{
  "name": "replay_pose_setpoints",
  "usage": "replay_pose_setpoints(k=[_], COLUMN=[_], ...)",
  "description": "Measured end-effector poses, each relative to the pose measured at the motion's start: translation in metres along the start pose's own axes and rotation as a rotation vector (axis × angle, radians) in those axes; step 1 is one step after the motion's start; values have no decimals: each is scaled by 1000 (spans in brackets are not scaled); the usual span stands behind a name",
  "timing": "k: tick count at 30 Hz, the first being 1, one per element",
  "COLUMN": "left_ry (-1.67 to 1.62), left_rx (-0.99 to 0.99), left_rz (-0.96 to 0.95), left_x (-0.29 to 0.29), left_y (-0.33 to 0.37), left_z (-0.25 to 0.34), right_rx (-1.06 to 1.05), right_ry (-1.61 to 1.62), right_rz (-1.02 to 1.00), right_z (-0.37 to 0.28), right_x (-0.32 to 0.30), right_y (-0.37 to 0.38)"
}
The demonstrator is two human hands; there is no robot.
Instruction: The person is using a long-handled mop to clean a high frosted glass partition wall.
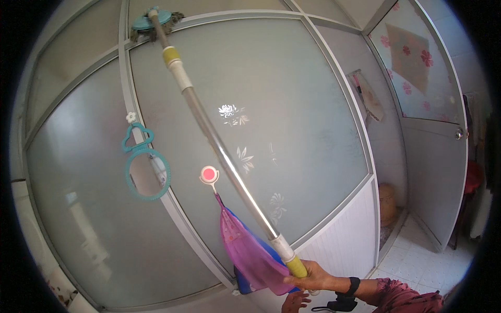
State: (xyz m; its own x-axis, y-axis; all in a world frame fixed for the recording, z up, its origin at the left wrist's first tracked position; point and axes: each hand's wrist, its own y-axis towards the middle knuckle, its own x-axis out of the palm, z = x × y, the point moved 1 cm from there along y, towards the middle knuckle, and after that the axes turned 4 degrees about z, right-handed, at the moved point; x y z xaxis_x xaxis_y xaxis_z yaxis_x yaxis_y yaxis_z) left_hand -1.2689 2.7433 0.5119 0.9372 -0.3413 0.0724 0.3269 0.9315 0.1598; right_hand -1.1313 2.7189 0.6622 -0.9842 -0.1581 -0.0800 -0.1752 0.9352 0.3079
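"What did I have at far left?"

"I saw the round turquoise-framed mirror (147,175) hanging. Right of it, the long silver metal-poled mop (223,151) slanted across the frosted glass partition (292,94), its round turquoise head (151,21) at upper left."

"Next?"

"A purple cloth (250,245) hung from a pink-and-white round hook (209,175)."

"My grips?"

"Left grip (296,301): low and partly cut off, spread or pressed together I couldn't tell. Right grip (313,276): wrapped around the mop's yellow lower end."

"Far right?"

"A grey door (430,172) stood open."
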Motion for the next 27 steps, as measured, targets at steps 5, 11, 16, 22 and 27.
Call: replay_pose_setpoints(k=[5, 11, 16, 22, 27], left_ry=[-60, -38, -20, 37, 9], left_rx=[2, -6, -14, -66, -65], left_rz=[-35, 99, 107, 238, 342], left_x=[-21, -20, -32, -46, -52], left_y=[0, -11, -2, -4, -7], left_z=[-7, 3, -12, -23, -35], right_rx=[-35, -230, -279, -477, -519], right_ry=[138, 266, 273, 188, 134], right_rz=[-40, 12, 68, 241, 392], right_z=[1, -21, -78, -157, -205], right_x=[19, 22, -9, -74, -137], right_y=[3, 22, 70, 134, 161])
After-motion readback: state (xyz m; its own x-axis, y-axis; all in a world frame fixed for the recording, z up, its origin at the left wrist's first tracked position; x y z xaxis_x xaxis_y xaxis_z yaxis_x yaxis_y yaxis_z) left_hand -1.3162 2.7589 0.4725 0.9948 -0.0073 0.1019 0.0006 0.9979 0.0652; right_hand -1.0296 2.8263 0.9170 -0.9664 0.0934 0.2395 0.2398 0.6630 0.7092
